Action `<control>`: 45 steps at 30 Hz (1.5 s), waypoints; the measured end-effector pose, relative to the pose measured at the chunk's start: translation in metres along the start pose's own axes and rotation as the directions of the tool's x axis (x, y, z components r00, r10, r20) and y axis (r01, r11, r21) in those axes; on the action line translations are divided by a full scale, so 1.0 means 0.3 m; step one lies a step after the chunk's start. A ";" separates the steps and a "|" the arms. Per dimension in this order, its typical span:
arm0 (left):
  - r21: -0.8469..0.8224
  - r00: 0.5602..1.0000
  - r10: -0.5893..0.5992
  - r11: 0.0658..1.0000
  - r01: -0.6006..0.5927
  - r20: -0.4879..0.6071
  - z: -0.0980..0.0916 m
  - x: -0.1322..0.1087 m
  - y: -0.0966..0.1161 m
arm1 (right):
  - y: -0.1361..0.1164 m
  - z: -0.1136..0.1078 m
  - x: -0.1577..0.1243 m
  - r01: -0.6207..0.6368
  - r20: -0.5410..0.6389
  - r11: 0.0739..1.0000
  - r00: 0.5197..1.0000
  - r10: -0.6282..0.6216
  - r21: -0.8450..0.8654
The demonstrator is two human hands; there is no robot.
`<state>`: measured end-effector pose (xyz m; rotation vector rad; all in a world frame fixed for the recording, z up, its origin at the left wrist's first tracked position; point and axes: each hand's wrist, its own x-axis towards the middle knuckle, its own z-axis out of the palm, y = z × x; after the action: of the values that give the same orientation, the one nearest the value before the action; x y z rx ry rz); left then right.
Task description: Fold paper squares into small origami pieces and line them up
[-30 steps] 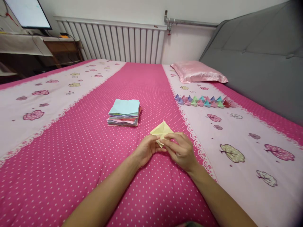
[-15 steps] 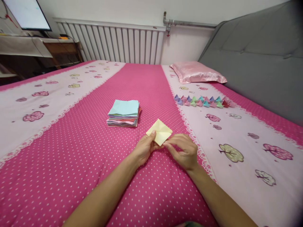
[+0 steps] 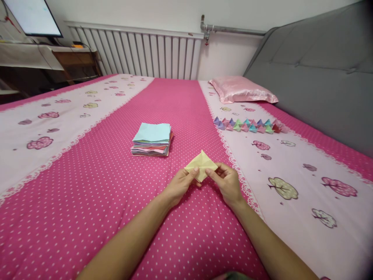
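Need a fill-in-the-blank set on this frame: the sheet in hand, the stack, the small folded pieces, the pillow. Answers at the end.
1. The left hand and the right hand both grip a creased sheet whose colour is pale ____.
2. In the picture, the paper stack lies to the ____ of that sheet.
3. The small folded pieces stand in ____ rows.
4. The colour of the pillow beyond them is ____.

Missing words: yellow; left; two; pink.

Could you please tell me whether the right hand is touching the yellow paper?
Touching: the head view shows the right hand gripping the yellow paper, thumb on its face, fingers behind.
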<state>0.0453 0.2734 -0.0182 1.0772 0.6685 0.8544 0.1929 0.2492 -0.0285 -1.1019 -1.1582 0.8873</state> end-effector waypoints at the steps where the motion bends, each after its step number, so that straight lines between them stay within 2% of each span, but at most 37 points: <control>1: 0.018 1.000 0.001 1.000 -0.001 -0.003 0.001 -0.001 0.005 | -0.001 0.000 0.000 -0.008 0.005 1.000 1.000 0.008 0.013; 6: 0.036 0.997 0.022 0.999 -0.020 -0.079 0.001 -0.007 0.020 | -0.003 0.001 0.000 -0.026 0.025 0.999 0.999 0.026 0.032; 11: 0.032 0.994 0.038 0.999 -0.035 -0.098 -0.011 -0.005 0.015 | 0.000 -0.005 -0.002 -0.063 -0.011 0.997 0.998 0.063 0.050; 16: 0.077 0.996 0.014 0.997 -0.007 -0.086 -0.016 -0.001 0.011 | 0.001 -0.007 -0.001 -0.078 0.068 0.997 0.995 0.078 0.003; 20: 0.147 0.993 -0.021 0.988 0.038 -0.115 -0.023 0.003 0.002 | 0.001 -0.008 0.000 -0.101 0.082 0.995 0.992 0.100 0.008; 23: 0.162 0.995 -0.026 0.986 0.042 -0.095 -0.025 0.006 -0.001 | 0.002 -0.010 0.003 -0.144 0.078 0.987 0.987 0.139 0.070; 27: 0.102 0.999 -0.022 0.994 0.025 -0.029 -0.023 0.007 0.001 | 0.005 -0.010 0.009 -0.199 0.060 0.971 0.980 0.192 0.136; 35: 0.046 0.999 -0.048 0.998 0.048 -0.012 -0.025 0.007 0.006 | 0.005 -0.011 0.017 -0.269 0.050 0.941 0.963 0.264 0.208; 38: 0.054 0.998 -0.066 0.996 0.066 0.008 -0.027 0.003 0.010 | 0.005 -0.008 0.016 -0.263 0.062 0.940 0.965 0.256 0.217; 42: 0.138 0.997 -0.063 0.988 0.067 -0.038 -0.025 -0.005 0.017 | -0.002 0.002 0.010 -0.237 0.089 0.949 0.971 0.223 0.206; 45: 0.096 0.998 -0.056 0.994 0.056 -0.004 -0.020 -0.008 0.021 | -0.008 0.007 0.005 -0.215 0.065 0.957 0.976 0.206 0.196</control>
<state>0.0376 0.2755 -0.0140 1.1385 0.7439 0.7816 0.1911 0.2504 -0.0256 -1.0549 -0.9725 1.1738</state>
